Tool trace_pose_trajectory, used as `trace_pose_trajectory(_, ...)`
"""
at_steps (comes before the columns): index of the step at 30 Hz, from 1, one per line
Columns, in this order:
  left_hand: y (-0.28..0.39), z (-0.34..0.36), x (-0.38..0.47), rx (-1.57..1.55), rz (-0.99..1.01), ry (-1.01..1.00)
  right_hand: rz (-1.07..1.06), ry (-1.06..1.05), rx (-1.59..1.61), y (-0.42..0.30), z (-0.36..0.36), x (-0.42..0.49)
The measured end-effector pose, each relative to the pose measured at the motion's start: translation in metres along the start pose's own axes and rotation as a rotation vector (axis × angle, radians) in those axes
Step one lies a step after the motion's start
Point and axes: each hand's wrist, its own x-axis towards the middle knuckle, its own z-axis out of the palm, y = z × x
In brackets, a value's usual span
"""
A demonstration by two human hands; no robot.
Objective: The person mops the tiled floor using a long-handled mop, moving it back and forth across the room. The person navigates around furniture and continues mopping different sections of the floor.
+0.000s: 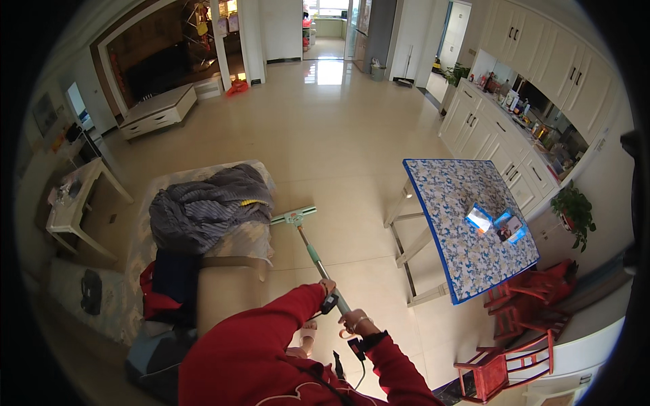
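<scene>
A flat mop with a metal pole (319, 264) slants away from me over the tiled floor. Its pale green head (294, 216) lies on the floor, its left end against the edge of the sofa's patterned cover. My left hand (328, 286) is closed round the middle of the pole. Lower down, close to the pole's top end, my right hand (354, 322) grips it too, with a bracelet at the wrist. Both forearms are in red sleeves with small dark devices strapped near the wrists.
Left of the mop, a crumpled grey blanket (213, 205) lies on the sofa (231, 286). A table with a blue-edged floral cover (447, 203) stands right, red wooden chairs (490, 373) beside it. White cabinets (469, 124) line the right wall; a low TV cabinet (160, 112) stands far left.
</scene>
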Motion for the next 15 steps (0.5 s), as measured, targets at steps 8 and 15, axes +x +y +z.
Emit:
trace_pose_trajectory(8, 0.085, -0.035, -0.087, 0.194, -0.016, -0.036, -0.107, -0.027, -0.208, 0.048, 0.028, -0.037)
trace_pose_trajectory(15, 0.253, 0.040, -0.144, -0.279, 0.415, 0.008, 0.008, 0.039, -0.194, 0.201, -0.035, -0.156)
